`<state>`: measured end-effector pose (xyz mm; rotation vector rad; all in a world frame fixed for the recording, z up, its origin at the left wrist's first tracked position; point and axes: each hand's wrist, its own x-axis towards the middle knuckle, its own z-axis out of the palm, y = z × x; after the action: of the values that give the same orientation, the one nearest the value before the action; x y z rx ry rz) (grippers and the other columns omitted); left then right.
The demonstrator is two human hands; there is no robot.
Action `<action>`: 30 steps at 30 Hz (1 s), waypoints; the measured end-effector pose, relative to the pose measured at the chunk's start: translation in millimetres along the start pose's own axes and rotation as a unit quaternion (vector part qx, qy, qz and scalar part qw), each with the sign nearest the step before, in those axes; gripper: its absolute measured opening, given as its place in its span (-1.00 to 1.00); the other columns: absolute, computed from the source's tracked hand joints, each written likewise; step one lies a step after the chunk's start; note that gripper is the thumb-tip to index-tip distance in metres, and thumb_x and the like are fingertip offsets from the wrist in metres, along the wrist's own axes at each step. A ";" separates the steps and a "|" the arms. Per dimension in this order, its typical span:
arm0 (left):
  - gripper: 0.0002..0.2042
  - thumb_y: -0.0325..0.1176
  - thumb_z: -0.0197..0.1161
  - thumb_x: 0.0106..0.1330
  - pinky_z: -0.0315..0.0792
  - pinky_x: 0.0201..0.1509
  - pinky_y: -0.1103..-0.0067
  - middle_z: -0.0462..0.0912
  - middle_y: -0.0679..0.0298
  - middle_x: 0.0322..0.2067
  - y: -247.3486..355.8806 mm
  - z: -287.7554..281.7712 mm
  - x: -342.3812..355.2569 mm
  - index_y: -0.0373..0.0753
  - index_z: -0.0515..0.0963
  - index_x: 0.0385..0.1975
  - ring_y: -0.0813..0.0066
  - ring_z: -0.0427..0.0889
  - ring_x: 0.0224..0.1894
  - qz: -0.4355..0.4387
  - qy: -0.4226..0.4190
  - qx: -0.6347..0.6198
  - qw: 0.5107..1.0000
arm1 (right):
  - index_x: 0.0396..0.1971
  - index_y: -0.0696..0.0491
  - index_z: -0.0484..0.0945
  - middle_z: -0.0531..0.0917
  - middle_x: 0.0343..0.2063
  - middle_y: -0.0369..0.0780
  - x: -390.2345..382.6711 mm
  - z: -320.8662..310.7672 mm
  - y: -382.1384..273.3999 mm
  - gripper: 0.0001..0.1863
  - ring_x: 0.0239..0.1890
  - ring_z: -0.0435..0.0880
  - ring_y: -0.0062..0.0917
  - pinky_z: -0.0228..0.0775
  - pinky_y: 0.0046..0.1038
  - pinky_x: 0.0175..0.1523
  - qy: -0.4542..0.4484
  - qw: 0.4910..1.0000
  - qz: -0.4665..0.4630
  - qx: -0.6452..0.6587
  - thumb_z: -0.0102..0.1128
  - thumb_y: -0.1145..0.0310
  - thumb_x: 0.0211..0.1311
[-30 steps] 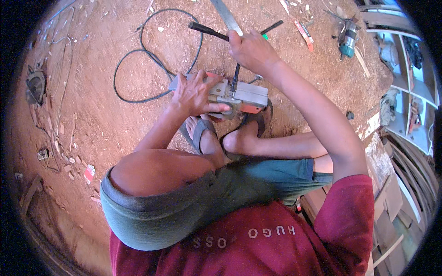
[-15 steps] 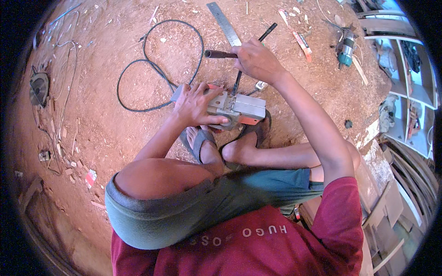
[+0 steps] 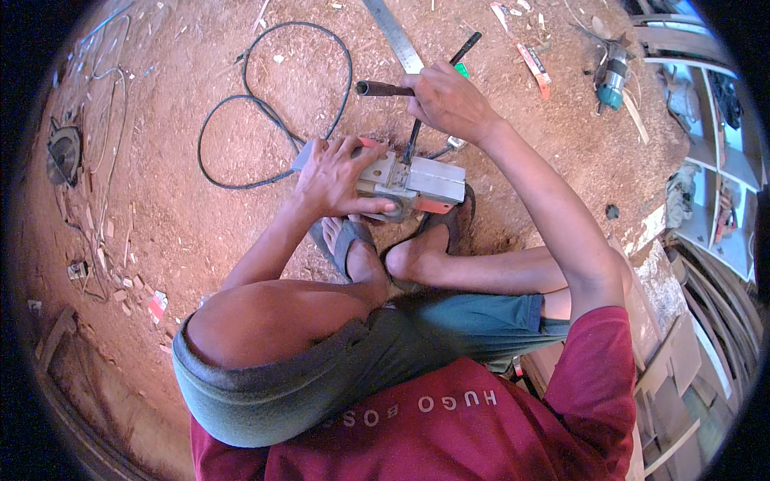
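Note:
An electric hand planer (image 3: 437,178) lies upside down on the ground by my feet, its flat grey sole facing up and red parts showing at its side. My left hand (image 3: 335,178) is clamped over its left portion, thumb along the near side and fingers over the far side. In my right hand (image 3: 453,100) is a dark cross-shaped socket wrench (image 3: 383,89), gripped where its arms meet. One arm points down to the gap in the middle of the planer's sole; the tip's exact seat is too small to tell.
A steel ruler (image 3: 393,38) and a looped black cord (image 3: 350,68) lie beyond the planer. A teal power tool (image 3: 613,84) rests at the far right, a dark round tool (image 3: 64,152) at the left. Shelving (image 3: 726,168) and stacked boards (image 3: 686,353) line the right side.
Both hands keep their holds, and the wrench stands almost as before. The whole view has shifted slightly. A small green thing now shows just behind my right hand.

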<state>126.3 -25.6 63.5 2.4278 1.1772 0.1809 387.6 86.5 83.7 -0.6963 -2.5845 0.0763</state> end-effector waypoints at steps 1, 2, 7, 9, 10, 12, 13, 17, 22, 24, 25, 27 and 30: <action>0.01 0.63 0.24 -0.07 0.29 0.10 0.15 0.58 -0.02 -0.02 0.1 -0.1 0.0 -0.03 0.57 0.29 0.02 0.56 0.09 -0.001 -0.002 0.001 1.000 | -0.01 0.10 0.43 0.62 -0.37 -0.17 -0.1 1.3 0.6 -0.59 -0.24 0.64 -0.24 0.50 -0.22 -0.08 0.008 1.000 -0.003 -0.003 0.38 0.40 0.18; 0.01 0.63 0.24 -0.07 0.29 0.11 0.15 0.57 -0.03 -0.01 -0.1 0.0 -0.3 -0.03 0.56 0.29 0.01 0.56 0.09 -0.003 -0.005 0.001 1.000 | -0.02 0.11 0.43 0.63 -0.37 -0.16 0.7 3.8 2.1 -0.59 -0.24 0.65 -0.23 0.51 -0.22 -0.09 0.016 1.000 -0.006 -0.007 0.38 0.40 0.18; 0.03 0.64 0.22 -0.06 0.29 0.10 0.13 0.57 -0.05 -0.01 1.0 1.8 0.0 -0.04 0.56 0.30 0.01 0.56 0.11 -0.009 -0.009 0.007 1.000 | -0.06 0.16 0.44 0.68 -0.39 -0.11 8.9 4.4 -0.3 -0.66 -0.26 0.72 -0.22 0.53 -0.24 -0.14 -0.023 0.999 0.030 -0.016 0.31 0.38 0.23; 0.03 0.65 0.22 -0.06 0.29 0.09 0.12 0.58 -0.04 -0.02 0.8 2.3 -1.0 -0.04 0.56 0.31 0.02 0.56 0.10 -0.011 -0.007 0.015 1.000 | -0.07 0.17 0.44 0.69 -0.42 -0.09 13.0 3.5 -9.7 -0.68 -0.27 0.73 -0.19 0.52 -0.23 -0.13 -0.054 0.996 0.054 -0.048 0.26 0.38 0.26; 0.03 0.65 0.21 -0.06 0.29 0.09 0.12 0.58 -0.04 -0.03 -0.4 2.4 -1.9 -0.04 0.56 0.31 0.03 0.56 0.10 -0.011 -0.005 0.014 1.000 | -0.07 0.18 0.44 0.69 -0.43 -0.08 14.1 3.6 -12.6 -0.69 -0.27 0.73 -0.18 0.51 -0.23 -0.12 -0.069 0.993 0.066 -0.064 0.23 0.37 0.28; 0.03 0.65 0.21 -0.06 0.29 0.08 0.12 0.58 -0.03 -0.05 0.7 2.2 -1.4 -0.04 0.56 0.31 0.04 0.56 0.09 -0.011 -0.004 0.013 1.000 | -0.07 0.18 0.43 0.69 -0.44 -0.08 11.5 6.9 -13.0 -0.72 -0.28 0.72 -0.16 0.50 -0.21 -0.10 -0.064 0.992 0.080 -0.070 0.19 0.38 0.30; 0.04 0.66 0.20 -0.06 0.29 0.08 0.12 0.58 -0.02 -0.06 2.3 1.3 -0.3 -0.04 0.56 0.31 0.05 0.57 0.08 -0.013 -0.005 0.013 1.000 | -0.08 0.18 0.43 0.70 -0.45 -0.08 10.2 8.3 -12.9 -0.73 -0.29 0.72 -0.15 0.49 -0.19 -0.09 -0.061 0.992 0.087 -0.073 0.16 0.38 0.31; 0.04 0.68 0.18 -0.07 0.30 0.06 0.12 0.58 0.00 -0.08 5.7 -1.9 -0.1 -0.02 0.56 0.30 0.08 0.57 0.07 -0.028 -0.017 0.006 0.999 | -0.11 0.18 0.39 0.70 -0.43 -0.04 12.7 7.9 -16.0 -0.74 -0.28 0.72 -0.13 0.47 -0.15 -0.03 -0.116 0.979 0.140 -0.094 0.12 0.36 0.33; 0.04 0.70 0.15 -0.08 0.31 0.03 0.11 0.58 0.02 -0.07 7.6 1.2 -3.5 0.03 0.55 0.32 0.10 0.58 0.05 -0.034 -0.005 0.033 0.999 | -0.08 0.20 0.32 0.70 -0.43 0.00 10.8 5.8 -15.8 -0.70 -0.24 0.72 -0.08 0.47 -0.08 0.05 -0.133 0.976 0.158 -0.069 0.09 0.32 0.38; 0.04 0.70 0.14 -0.08 0.31 0.03 0.11 0.58 0.03 -0.05 8.7 1.9 -3.3 0.04 0.55 0.32 0.10 0.58 0.05 -0.038 -0.001 0.037 0.999 | -0.06 0.21 0.29 0.70 -0.43 0.01 13.1 6.2 -16.5 -0.68 -0.24 0.72 -0.06 0.46 -0.05 0.08 -0.151 0.972 0.166 -0.072 0.08 0.30 0.40; 0.05 0.70 0.13 -0.08 0.31 0.03 0.11 0.58 0.03 -0.04 8.8 3.6 -3.0 0.04 0.55 0.32 0.11 0.58 0.05 -0.039 0.001 0.043 0.998 | -0.06 0.21 0.27 0.70 -0.43 0.01 14.3 6.6 -17.3 -0.67 -0.24 0.72 -0.05 0.46 -0.03 0.10 -0.160 0.970 0.170 -0.073 0.08 0.30 0.41; 0.05 0.71 0.13 -0.07 0.31 0.04 0.10 0.58 0.02 -0.02 11.0 1.3 -2.8 0.04 0.54 0.33 0.10 0.58 0.06 -0.049 -0.011 0.044 0.998 | -0.05 0.21 0.26 0.70 -0.43 0.00 15.8 6.1 -18.9 -0.67 -0.25 0.72 -0.05 0.45 -0.02 0.11 -0.176 0.964 0.184 -0.076 0.07 0.30 0.42; 0.05 0.71 0.13 -0.07 0.31 0.09 0.06 0.58 -0.02 0.00 12.2 -8.0 -2.1 0.03 0.54 0.33 0.07 0.57 0.10 -0.062 -0.031 0.030 0.997 | -0.05 0.20 0.27 0.70 -0.44 -0.02 14.7 5.6 -18.4 -0.68 -0.27 0.73 -0.05 0.45 -0.03 0.09 -0.186 0.960 0.189 -0.092 0.08 0.30 0.41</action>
<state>131.3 -31.3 76.1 2.3841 1.3177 0.0339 365.4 78.0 87.9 -1.3566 -2.7931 0.0940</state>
